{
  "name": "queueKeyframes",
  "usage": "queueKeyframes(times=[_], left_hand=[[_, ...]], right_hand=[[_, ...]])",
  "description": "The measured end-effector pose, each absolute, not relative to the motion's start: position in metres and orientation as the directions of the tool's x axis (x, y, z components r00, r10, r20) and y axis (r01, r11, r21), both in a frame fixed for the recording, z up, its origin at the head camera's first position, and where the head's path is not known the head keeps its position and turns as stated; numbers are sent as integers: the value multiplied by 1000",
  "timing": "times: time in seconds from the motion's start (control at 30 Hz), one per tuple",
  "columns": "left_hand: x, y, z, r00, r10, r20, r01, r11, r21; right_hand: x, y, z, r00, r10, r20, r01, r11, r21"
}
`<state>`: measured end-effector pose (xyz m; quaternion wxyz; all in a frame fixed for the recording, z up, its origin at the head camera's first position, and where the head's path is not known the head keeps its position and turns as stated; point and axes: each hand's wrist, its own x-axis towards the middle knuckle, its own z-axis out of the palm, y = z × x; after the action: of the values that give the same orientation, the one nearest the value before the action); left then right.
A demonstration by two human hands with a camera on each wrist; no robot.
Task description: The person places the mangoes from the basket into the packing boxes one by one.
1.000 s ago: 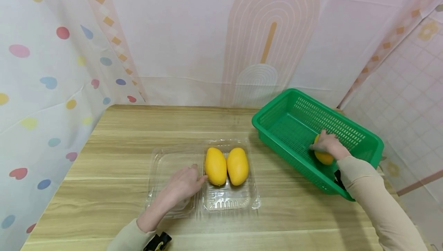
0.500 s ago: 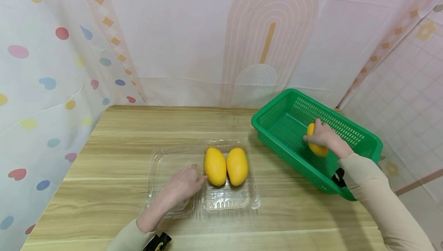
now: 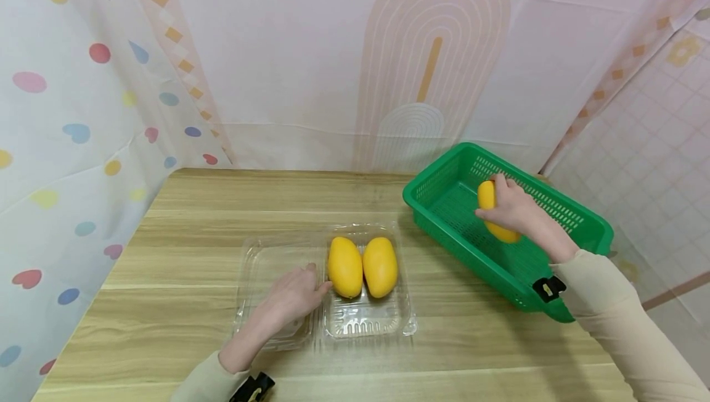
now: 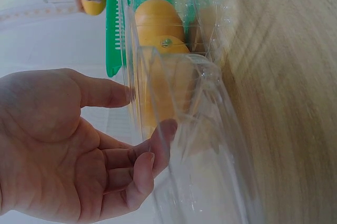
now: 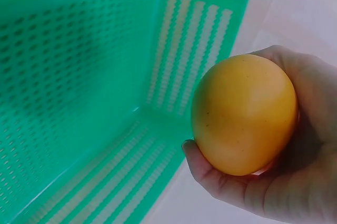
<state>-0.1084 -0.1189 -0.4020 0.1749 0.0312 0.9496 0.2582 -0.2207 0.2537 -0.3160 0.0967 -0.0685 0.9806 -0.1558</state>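
Observation:
My right hand (image 3: pixel 513 208) grips a yellow mango (image 3: pixel 488 197) above the floor of the green basket (image 3: pixel 413 201). In the right wrist view the held mango (image 5: pixel 245 113) lies between thumb and fingers, beside the basket's slotted wall. Two mangoes (image 3: pixel 345 266) rest side by side in the base of a clear plastic clamshell container (image 3: pixel 366 325). My left hand (image 3: pixel 291 294) rests at the hinge side, over the opened lid (image 3: pixel 266 260). Seen from the left wrist, its thumb (image 4: pixel 105 92) touches the clear plastic and the fingers bend loosely, apart from the thumb.
The container lies on a wood-grain table (image 3: pixel 222 198), left of the basket. A patterned cloth (image 3: pixel 294 63) hangs along the table's back and both sides.
My right hand has lifted the mango from the basket floor and carried it up and to the left. The left hand and the two packed mangoes have stayed put.

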Motion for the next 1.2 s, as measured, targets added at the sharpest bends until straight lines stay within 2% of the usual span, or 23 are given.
queueKeyframes(times=[0.67,0.9,1.07,1.2], left_hand=[[-109,-120,-403,-938,154,-312,-26,862,506],[-108,-120,-403,-936,153,-316,-32,859,510],[-107,-120,-402,-937,156,-312,-29,857,514],[-107,-120,-402,-938,156,-309,-25,861,509]], right_hand=[[-180,160,-330,-928,-368,-52,-336,890,-307],[-162,134,-347,-896,-445,-9,-428,867,-257],[-149,118,-365,-839,-543,37,-534,810,-243],[-142,108,-381,-756,-644,117,-651,720,-240]])
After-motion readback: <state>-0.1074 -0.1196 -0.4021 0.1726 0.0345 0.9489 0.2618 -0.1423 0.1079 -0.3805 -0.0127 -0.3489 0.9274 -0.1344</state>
